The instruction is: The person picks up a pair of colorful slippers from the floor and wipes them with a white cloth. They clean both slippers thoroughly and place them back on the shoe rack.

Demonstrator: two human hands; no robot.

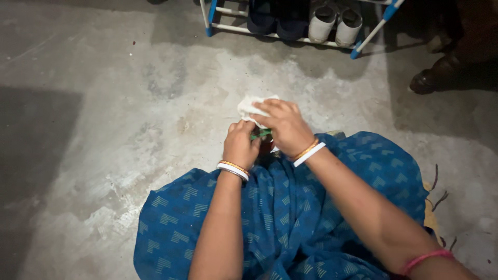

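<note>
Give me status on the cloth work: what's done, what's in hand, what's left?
Done: nothing clearly finished; no set-aside item is visible. In hand: the right hand presses a white cloth onto a small green-and-red thing gripped by the left hand, above the blue patterned fabric on the lap. Left: cannot tell; the thing is mostly hidden.

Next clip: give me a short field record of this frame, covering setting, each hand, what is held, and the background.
setting: person seated on a grey concrete floor, blue patterned cloth garment over the lap
left hand: closed in a grip around a small green and dark red object, mostly hidden
right hand: presses a crumpled white cloth against that object
wrists: white and orange bangles on both
background: white and blue shoe rack holding shoes; dark shoe at right
</note>
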